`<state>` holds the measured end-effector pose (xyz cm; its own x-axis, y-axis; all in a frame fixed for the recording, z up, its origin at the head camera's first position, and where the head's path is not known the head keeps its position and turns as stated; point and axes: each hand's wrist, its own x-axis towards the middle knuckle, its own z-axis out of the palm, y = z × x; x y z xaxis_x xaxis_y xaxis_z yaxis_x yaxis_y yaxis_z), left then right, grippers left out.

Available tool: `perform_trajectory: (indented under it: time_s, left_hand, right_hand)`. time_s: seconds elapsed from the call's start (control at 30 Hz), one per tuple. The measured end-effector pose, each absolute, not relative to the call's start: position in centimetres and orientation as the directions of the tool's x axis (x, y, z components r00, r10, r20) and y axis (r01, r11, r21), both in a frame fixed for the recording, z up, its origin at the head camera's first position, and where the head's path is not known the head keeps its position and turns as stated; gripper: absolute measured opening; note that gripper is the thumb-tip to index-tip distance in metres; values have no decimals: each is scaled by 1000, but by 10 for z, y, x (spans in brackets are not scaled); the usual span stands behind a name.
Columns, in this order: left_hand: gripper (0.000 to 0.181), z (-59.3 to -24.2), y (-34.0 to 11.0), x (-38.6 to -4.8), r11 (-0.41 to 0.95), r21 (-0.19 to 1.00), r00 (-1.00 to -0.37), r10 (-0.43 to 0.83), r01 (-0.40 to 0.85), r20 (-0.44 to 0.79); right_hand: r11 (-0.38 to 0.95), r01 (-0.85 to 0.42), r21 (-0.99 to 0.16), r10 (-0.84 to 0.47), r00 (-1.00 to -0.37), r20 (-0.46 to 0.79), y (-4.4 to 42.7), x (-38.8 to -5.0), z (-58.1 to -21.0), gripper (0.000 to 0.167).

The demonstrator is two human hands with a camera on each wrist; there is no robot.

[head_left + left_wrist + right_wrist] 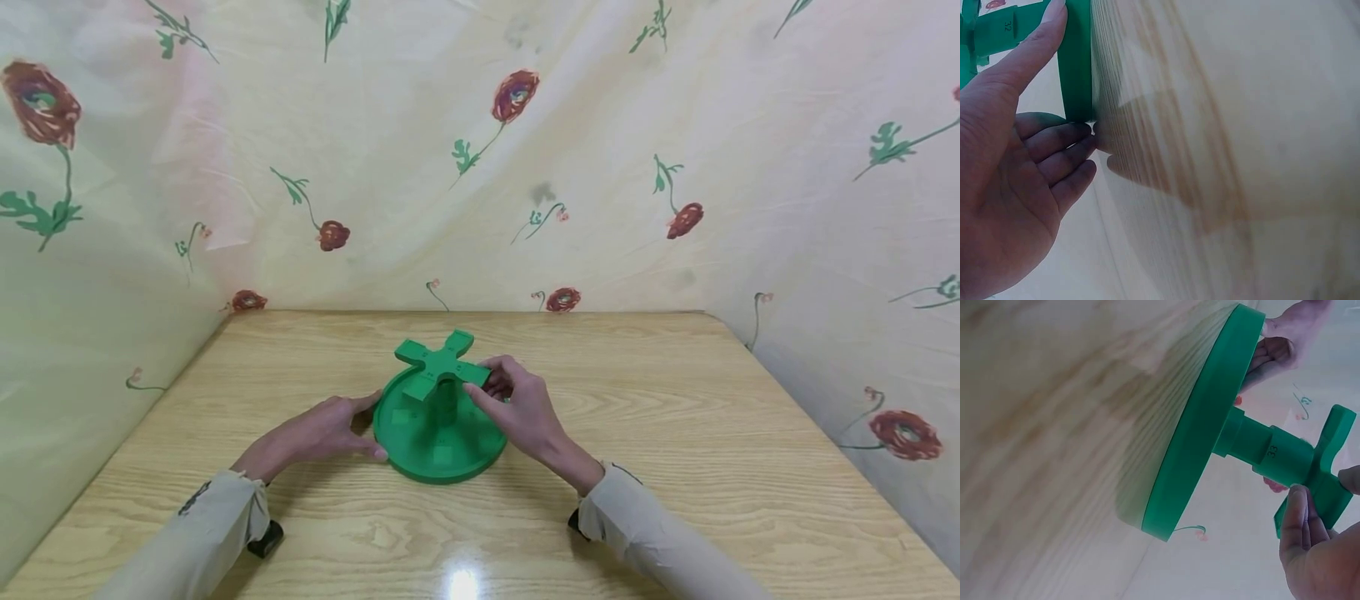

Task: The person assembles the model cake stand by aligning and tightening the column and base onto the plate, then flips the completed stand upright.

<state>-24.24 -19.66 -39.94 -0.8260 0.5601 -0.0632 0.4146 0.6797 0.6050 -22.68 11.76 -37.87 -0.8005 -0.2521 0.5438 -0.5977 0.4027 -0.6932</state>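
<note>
A round green base [408, 446] with a raised rim lies flat on the table. From its middle rises a green post [1285, 456] marked 33, topped by a green four-armed cross piece [441, 363]. My left hand [333, 427] holds the base's left edge, thumb at the near side and fingers farther round the rim. With my right hand [522, 408] I pinch the cross piece's right arm, thumb above and fingers below. In the right wrist view, the cross piece sits on the post's upper end. Part of the base's right rim is hidden behind my right hand.
The wooden table [660, 400] spreads out around the base. A flower-printed cloth [420, 158] hangs along the back and both sides. Dark straps [266, 540] show under the light sleeves at the wrists.
</note>
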Motion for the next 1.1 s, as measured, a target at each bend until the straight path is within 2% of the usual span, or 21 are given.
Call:
perform_trajectory:
  time_s: [0.3, 0.6, 0.73, 0.93, 1.0, 1.1]
  left_hand:
    - [102, -398, -197, -242, 679, 606, -826, 560, 415, -63]
    - [102, -398, -197, -242, 680, 604, -826, 560, 417, -60]
    - [102, -398, -196, -242, 686, 603, -830, 554, 407, -70]
    - [102, -398, -196, -243, 691, 595, -828, 556, 411, -74]
    - [102, -398, -196, -244, 688, 597, -827, 557, 411, -73]
    - [102, -398, -196, -244, 691, 595, -827, 557, 411, -75]
  right_hand:
    - [410, -620, -669, -259, -782, 567, 115, -222, -375, 28]
    - [422, -672, -608, -291, -736, 612, 111, -218, -374, 35]
    - [400, -715, -573, -318, -695, 645, 110, -215, -375, 39]
    - [396, -789, -470, -280, -591, 756, 117, -224, -374, 20]
    - [416, -783, -462, -270, -592, 760, 121, -230, -373, 17]
    - [446, -758, -476, -288, -625, 725, 126, -238, -372, 25]
